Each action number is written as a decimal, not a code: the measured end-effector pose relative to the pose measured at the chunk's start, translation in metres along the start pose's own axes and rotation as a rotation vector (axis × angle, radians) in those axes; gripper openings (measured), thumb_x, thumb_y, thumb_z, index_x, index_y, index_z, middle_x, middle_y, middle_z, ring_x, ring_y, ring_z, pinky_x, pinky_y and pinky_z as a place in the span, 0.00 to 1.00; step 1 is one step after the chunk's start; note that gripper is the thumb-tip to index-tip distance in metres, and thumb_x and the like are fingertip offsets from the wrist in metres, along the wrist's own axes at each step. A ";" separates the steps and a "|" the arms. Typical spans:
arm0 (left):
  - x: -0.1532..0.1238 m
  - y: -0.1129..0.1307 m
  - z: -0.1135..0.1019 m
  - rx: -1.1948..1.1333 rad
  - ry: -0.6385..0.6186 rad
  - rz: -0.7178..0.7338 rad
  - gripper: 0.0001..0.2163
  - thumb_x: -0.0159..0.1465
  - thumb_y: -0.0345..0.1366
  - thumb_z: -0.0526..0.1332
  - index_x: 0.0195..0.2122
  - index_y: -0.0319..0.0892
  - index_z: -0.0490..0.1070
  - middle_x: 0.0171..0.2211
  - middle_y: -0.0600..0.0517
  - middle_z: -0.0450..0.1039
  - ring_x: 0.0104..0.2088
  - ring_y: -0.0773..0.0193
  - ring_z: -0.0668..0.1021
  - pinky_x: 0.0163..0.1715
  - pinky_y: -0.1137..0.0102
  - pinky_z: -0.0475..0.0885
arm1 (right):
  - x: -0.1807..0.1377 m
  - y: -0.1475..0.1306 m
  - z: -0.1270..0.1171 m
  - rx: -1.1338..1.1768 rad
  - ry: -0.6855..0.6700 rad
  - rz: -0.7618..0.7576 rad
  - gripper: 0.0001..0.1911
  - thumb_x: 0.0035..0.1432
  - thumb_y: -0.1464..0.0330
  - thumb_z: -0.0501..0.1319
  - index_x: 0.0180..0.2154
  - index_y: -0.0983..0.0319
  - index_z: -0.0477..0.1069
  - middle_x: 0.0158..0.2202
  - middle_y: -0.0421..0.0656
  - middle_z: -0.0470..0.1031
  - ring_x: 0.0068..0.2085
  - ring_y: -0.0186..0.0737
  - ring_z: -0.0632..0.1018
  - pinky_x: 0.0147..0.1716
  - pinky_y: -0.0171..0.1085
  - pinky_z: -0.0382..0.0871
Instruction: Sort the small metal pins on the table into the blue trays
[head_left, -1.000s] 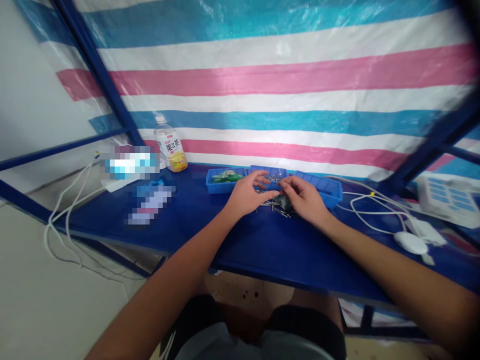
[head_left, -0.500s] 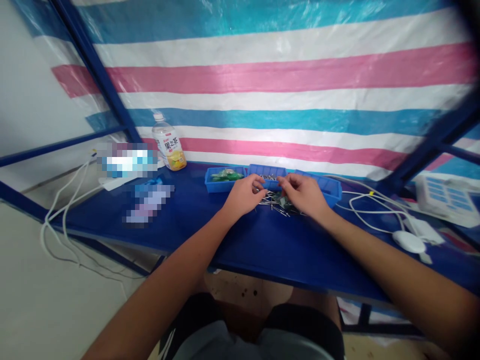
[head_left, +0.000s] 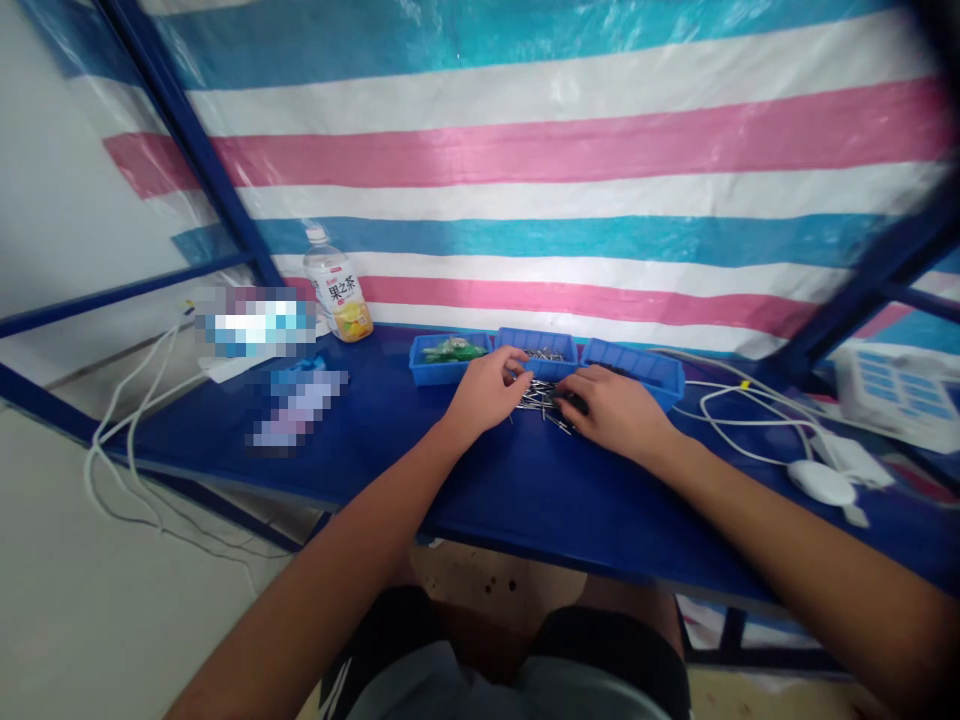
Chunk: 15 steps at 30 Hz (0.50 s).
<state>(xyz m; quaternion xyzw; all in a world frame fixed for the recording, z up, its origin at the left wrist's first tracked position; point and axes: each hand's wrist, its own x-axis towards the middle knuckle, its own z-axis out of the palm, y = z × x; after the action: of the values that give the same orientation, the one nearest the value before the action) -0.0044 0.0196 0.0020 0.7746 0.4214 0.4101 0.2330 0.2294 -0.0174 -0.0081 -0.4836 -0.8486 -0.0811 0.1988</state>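
Observation:
A loose pile of thin silvery metal pins [head_left: 534,398] lies on the blue tabletop between my hands. My left hand [head_left: 487,392] rests at the pile's left side, fingers curled with the thumb near the forefinger; what they hold, if anything, is too small to make out. On the right, my right hand [head_left: 615,412] reaches down into the pile with bent, closed fingers, and its fingertips are partly hidden. Behind the pile stands a blue bin [head_left: 525,338] with small metal pieces [head_left: 546,354] inside. Dark contents show in the right blue bin [head_left: 645,361], partly behind my right hand.
The left blue bin [head_left: 437,375] holds a green packet [head_left: 454,350]. A drink bottle [head_left: 341,290] stands at the back left. White cables [head_left: 739,425] and a round white device [head_left: 821,484] lie at right. Blue frame posts [head_left: 199,160] flank the table [head_left: 525,500].
My right hand has come down from near the middle bin's front edge onto the pile, exposing more of the bins. My left hand has hardly moved.

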 end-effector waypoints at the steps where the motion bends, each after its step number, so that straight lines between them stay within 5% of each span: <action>1: 0.000 0.000 0.000 -0.001 -0.002 0.002 0.10 0.67 0.35 0.66 0.49 0.42 0.76 0.38 0.50 0.82 0.35 0.60 0.82 0.41 0.63 0.78 | 0.000 0.000 0.000 -0.001 -0.005 0.002 0.11 0.69 0.60 0.62 0.45 0.58 0.79 0.43 0.50 0.83 0.46 0.54 0.80 0.39 0.46 0.72; 8: 0.000 -0.003 0.002 -0.001 -0.013 0.009 0.10 0.67 0.36 0.66 0.49 0.42 0.76 0.39 0.50 0.83 0.34 0.60 0.82 0.42 0.63 0.78 | -0.002 -0.005 -0.002 -0.043 -0.011 -0.012 0.09 0.69 0.63 0.61 0.40 0.58 0.80 0.39 0.50 0.83 0.43 0.52 0.80 0.37 0.45 0.70; 15: -0.001 -0.001 0.002 -0.038 -0.052 0.054 0.12 0.67 0.35 0.67 0.51 0.43 0.77 0.45 0.47 0.84 0.42 0.57 0.84 0.48 0.60 0.80 | 0.001 -0.006 -0.014 -0.134 0.162 0.061 0.13 0.71 0.65 0.56 0.38 0.59 0.79 0.38 0.52 0.83 0.41 0.53 0.81 0.34 0.44 0.67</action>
<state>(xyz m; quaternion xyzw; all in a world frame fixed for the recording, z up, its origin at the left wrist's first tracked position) -0.0028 0.0194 -0.0002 0.7915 0.3863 0.4037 0.2475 0.2272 -0.0242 0.0055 -0.5133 -0.8072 -0.1702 0.2365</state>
